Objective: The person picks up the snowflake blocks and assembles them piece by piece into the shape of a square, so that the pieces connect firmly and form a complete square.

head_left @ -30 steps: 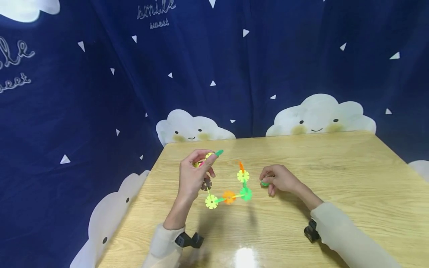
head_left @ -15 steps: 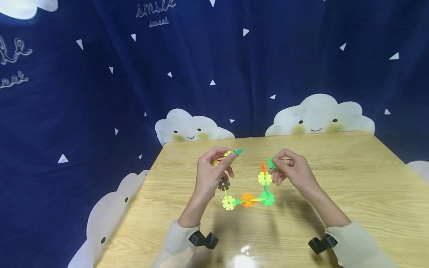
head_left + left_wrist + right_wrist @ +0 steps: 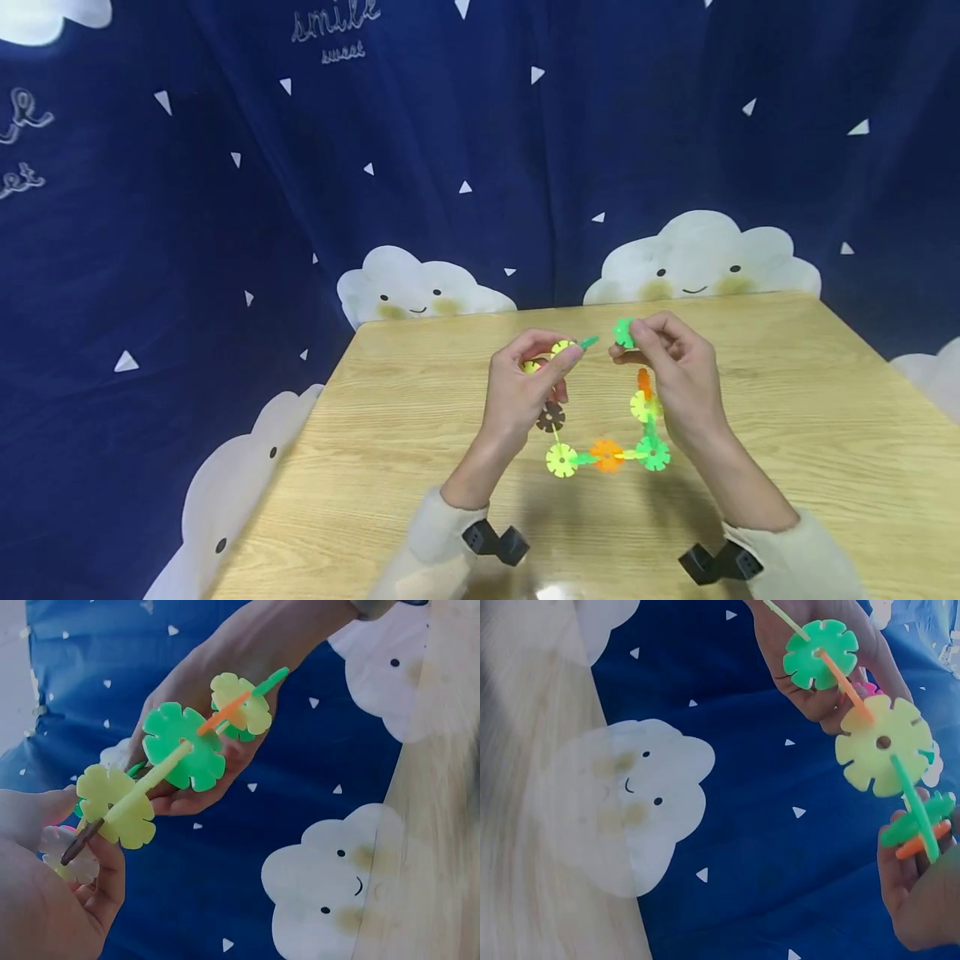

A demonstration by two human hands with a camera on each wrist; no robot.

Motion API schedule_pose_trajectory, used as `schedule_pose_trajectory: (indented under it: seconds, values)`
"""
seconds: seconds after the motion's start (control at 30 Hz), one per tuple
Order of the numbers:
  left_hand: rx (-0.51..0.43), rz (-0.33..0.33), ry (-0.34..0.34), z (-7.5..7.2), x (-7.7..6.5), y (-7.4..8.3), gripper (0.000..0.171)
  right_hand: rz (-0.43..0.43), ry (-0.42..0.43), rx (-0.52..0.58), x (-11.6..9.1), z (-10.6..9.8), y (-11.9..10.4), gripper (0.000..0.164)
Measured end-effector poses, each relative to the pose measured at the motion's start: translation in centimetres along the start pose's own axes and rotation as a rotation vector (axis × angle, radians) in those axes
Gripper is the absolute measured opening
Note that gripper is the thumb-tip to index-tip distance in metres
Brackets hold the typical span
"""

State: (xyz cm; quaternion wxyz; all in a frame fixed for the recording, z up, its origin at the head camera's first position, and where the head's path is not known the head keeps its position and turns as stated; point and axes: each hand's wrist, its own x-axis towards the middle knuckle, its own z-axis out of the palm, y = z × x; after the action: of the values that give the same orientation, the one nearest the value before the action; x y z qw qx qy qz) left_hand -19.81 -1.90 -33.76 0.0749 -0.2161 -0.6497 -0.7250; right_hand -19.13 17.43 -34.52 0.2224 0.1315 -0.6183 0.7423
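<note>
A chain of notched plastic snowflake discs hangs in a U between the hands, above the table. Its bottom row has a yellow disc point(image 3: 561, 460), an orange disc point(image 3: 606, 456) and a green disc point(image 3: 652, 454). My left hand point(image 3: 521, 387) pinches the chain's upper left end, where a green disc point(image 3: 589, 342) sticks out edge-on. A brown disc point(image 3: 551, 417) hangs below those fingers. My right hand point(image 3: 682, 379) pinches a single green disc point(image 3: 623, 332) between thumb and finger. Just below it stands the chain's other end, an orange disc point(image 3: 644, 382) seen edge-on.
A wooden table point(image 3: 390, 433) lies under both hands. Behind it hangs a dark blue curtain point(image 3: 450, 125) printed with white clouds and triangles. Each sleeve carries a small black camera, one on the left wrist point(image 3: 495, 542) and one on the right point(image 3: 720, 562).
The right hand has lifted its green disc from near the tabletop and brought it up toward the left hand's green disc. The left hand and the chain have shifted right.
</note>
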Motion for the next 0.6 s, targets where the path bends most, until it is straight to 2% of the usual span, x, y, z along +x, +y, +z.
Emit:
schedule_pose_trajectory:
  seconds: [0.13, 0.6]
  values:
    - [0.027, 0.019, -0.021, 0.57, -0.03, -0.2, 0.019, -0.012, -0.019, -0.022, -0.15, -0.1, -0.54, 0.025]
    - [0.089, 0.019, -0.048, 0.74, -0.42, -0.47, 0.02, -0.049, -0.09, -0.205, -0.45, -0.27, -0.78, 0.022]
